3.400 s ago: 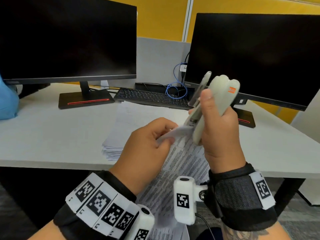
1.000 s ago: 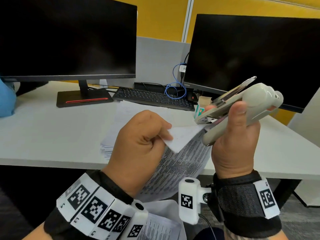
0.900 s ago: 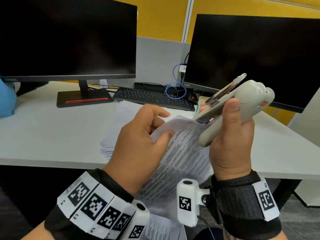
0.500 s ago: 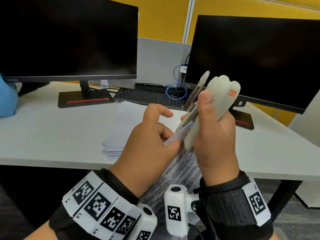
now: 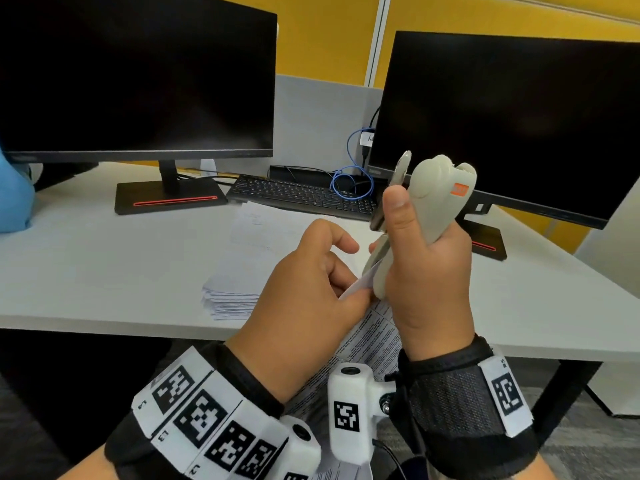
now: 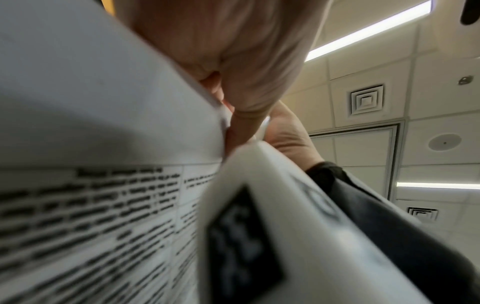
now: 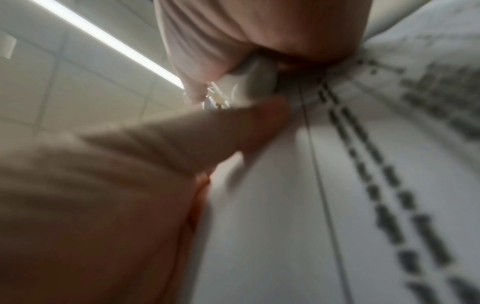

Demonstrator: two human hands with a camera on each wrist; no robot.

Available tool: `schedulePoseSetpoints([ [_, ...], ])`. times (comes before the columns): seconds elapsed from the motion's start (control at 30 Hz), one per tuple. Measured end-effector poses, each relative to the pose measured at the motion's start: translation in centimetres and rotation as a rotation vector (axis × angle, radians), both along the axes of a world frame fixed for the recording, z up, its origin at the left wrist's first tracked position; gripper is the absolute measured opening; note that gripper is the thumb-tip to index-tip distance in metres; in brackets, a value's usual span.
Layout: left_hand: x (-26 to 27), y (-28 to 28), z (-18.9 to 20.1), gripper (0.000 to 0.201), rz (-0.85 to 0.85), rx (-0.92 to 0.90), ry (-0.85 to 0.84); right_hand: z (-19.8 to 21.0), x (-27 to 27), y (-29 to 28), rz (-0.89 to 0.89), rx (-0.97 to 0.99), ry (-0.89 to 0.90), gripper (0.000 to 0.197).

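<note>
Nearest, below the stapler [image 5: 433, 202]: black wristbands [image 5: 460, 403] with white marker tags, white camera block [image 5: 349, 407] between them.

Gripping the stapler in the right hand [image 5: 429, 278], fingers and thumb wrapped tight round the grey body, thumb up along the near side. Holding it nearly upright, nose down, orange label near the top end. Metal arm splayed off the body at that top end.

Pinching the printed sheets [image 5: 367, 344] with the left hand [image 5: 304, 296], just left of the stapler: thumb on the corner, curled fingers behind, index finger crooked above. Corner touching the stapler's lower end; can't tell how deep in the mouth, blocked by thumb and body. Rest of the sheets hanging below the stapler, down between the wrists, text side up. All held in the air, near side of the desk [image 5: 104, 265] edge.

Left wrist view: fingertip pressed on the sheet edge. Right wrist view blurred: stapler end against the printed sheet.

Behind and left of the stapler: paper stack [image 5: 235, 285] flat on the desk. Further back: black keyboard [image 5: 301, 195], then coiled blue cable [image 5: 353, 181] just left of the stapler's top end. Well left of the stapler: left monitor [image 5: 138, 74], dark, on its stand; blue object [image 5: 14, 202] at the frame edge. Behind and right of the stapler: right monitor [image 5: 512, 123], also dark. Farthest back: grey partition [image 5: 311, 126], yellow wall [image 5: 329, 36].
</note>
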State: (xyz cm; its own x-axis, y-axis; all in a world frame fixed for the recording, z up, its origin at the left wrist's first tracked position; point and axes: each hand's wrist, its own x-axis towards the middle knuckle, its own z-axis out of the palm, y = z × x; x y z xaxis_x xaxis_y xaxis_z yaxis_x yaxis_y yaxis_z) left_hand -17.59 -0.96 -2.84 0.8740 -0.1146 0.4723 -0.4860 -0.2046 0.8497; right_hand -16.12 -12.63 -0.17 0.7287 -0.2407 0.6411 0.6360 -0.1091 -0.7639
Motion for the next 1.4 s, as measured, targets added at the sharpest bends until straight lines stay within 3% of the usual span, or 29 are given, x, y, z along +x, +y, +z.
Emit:
schedulePoseSetpoints([
  [0.13,0.9,0.9,-0.5,0.029,0.019,0.018,-0.013,0.0,0.2,-1.1,0.003,0.145,0.022,0.064],
  [0.3,1.2,1.9,-1.8,0.039,-0.035,-0.055,-0.122,0.4,0.2,-2.8,-0.059,0.291,0.001,0.05],
  [0.53,1.7,2.1,-3.1,0.024,-0.082,-0.036,-0.144,0.1,0.4,-3.2,-0.059,0.3,0.01,0.03],
  [0.7,1.7,2.2,-2.9,0.031,-0.073,-0.082,-0.11,-0.2,0.9,-3.3,-0.069,0.238,0.053,0.043],
  [0.8,2.1,2.7,-2.9,0.033,-0.053,-0.067,-0.002,-0.1,1.3,-3.9,-0.113,0.097,0.183,0.047],
  [0.93,2.7,3.8,-3.0,0.007,0.008,0.064,0.133,0.3,2.6,-5.3,-0.17,-0.184,0.512,0.041],
  [1.1,3.1,4.9,-3.3,0.013,0.031,0.045,0.21,-1.5,5.9,-7.4,-0.192,-0.376,0.943,0.06],
  [1.2,3.7,5.5,-3.6,0.01,0.014,0.023,0.242,-3.5,7.7,-8.9,-0.205,-0.413,1.047,0.063],
  [1.3,4.1,5.8,-3.9,0.009,0.004,0.013,0.244,-4.5,8.4,-9.1,-0.199,-0.459,1.085,0.04],
  [1.4,4.2,5.8,-4.1,0.009,0.007,-0.016,0.236,-4.8,8.6,-8.9,-0.228,-0.503,1.104,0.045],
])
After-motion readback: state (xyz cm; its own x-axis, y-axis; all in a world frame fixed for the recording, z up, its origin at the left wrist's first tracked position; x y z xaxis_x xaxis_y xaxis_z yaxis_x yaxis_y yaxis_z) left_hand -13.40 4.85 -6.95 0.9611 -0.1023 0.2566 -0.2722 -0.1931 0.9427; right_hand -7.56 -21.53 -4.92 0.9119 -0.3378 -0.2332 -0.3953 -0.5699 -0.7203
